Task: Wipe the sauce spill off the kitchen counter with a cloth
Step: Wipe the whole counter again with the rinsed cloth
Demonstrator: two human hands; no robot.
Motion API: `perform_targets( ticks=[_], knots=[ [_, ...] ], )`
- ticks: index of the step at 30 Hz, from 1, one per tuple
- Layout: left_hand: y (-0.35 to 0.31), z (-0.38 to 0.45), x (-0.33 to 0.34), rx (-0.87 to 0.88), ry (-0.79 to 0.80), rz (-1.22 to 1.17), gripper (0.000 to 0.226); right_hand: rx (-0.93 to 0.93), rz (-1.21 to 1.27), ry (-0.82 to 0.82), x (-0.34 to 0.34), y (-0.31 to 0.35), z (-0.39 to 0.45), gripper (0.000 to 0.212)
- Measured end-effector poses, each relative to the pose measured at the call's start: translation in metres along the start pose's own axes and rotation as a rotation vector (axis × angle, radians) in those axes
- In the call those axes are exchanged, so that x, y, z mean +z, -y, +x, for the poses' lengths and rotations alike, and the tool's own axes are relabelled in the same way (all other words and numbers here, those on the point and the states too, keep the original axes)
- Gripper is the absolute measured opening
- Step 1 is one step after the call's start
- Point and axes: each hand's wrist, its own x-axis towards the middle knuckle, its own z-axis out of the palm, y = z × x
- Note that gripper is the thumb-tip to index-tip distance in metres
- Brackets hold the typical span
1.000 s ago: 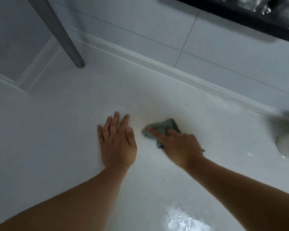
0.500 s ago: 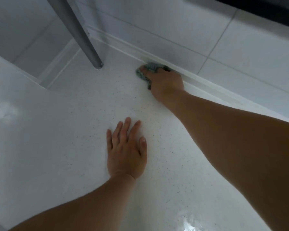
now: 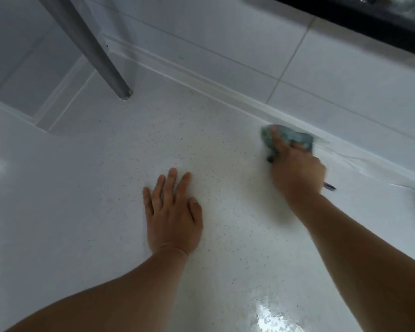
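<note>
Now the right hand (image 3: 297, 168), its grip bunched on the green cloth (image 3: 288, 137), has swept right along the far edge of the surface (image 3: 106, 176) by the wall, the left hand (image 3: 173, 212) staying flat, fingers spread; no sauce shows, so wiping looks nearly done.

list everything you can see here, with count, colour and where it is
counter: 1, white with fine specks, fills most of the view
cloth: 1, grey-green, on the counter by the back edge, under the right hand
wall tiles: several, white, behind the counter
metal leg: 1, grey, slanting down to the counter at upper left
dark ledge: 1, black, top right
wet patch: 1, shiny, near bottom edge
left hand: 1, flat on the counter, centre
right hand: 1, pressing the cloth, blurred
</note>
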Motion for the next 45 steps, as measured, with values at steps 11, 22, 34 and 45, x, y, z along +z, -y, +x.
perform_targets(
  ticks=[11, 22, 34, 45],
  knots=[
    [0.001, 0.001, -0.004, -0.012, 0.007, 0.021, 0.062, -0.334, 0.000, 0.061, 0.011, -0.015, -0.052, 0.055],
    [-0.004, 0.001, -0.007, -0.014, 0.016, 0.029, 0.063, -0.127, 0.253, 0.178, 0.025, 0.081, -0.085, 0.031],
    [-0.004, 0.000, -0.008, -0.032, 0.015, 0.002, 0.064, 0.261, 0.024, 0.066, -0.004, -0.105, -0.067, 0.061],
    [-0.005, 0.000, -0.007, -0.019, -0.003, -0.010, 0.063, -0.167, 0.199, 0.115, -0.007, -0.047, -0.106, 0.043]
  ],
)
